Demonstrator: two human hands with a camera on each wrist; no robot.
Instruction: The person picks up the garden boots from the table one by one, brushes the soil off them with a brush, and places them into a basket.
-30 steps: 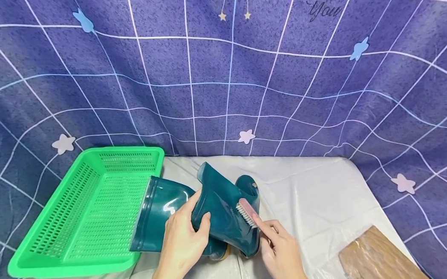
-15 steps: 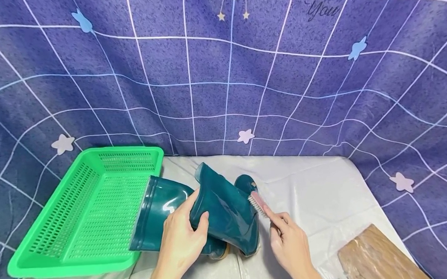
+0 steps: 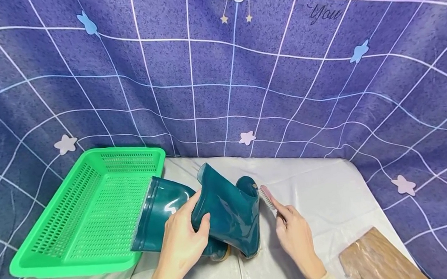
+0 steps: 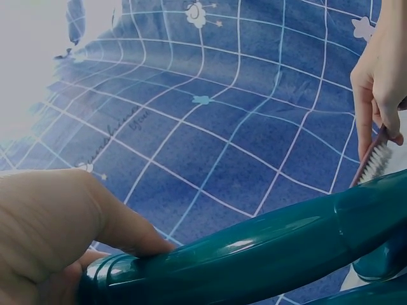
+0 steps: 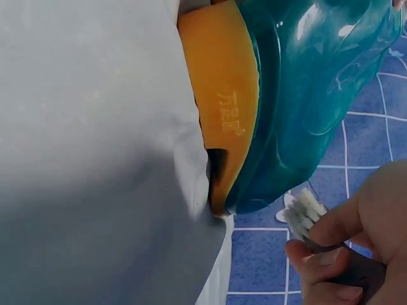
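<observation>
A teal rubber boot lies tilted in the middle of the table. My left hand grips the rim of its shaft, the thumb on the near side; in the left wrist view that hand holds the rim too. Beneath it lies a second teal boot, partly hidden. My right hand holds a pink scrub brush with white bristles, right of the boot's foot, bristles towards it. Whether they touch I cannot tell. In the right wrist view the boot's orange-yellow sole shows, with the brush bristles below its toe.
A green plastic basket with perforated walls stands at the left, close to the second boot's shaft. A brown plastic-wrapped slab lies at the front right. White sheeting covers the table. A purple grid-patterned curtain hangs behind.
My right hand has moved the brush from the boot's ankle, rightwards and slightly away from me, to beside its foot. The left hand and both boots have stayed in place.
</observation>
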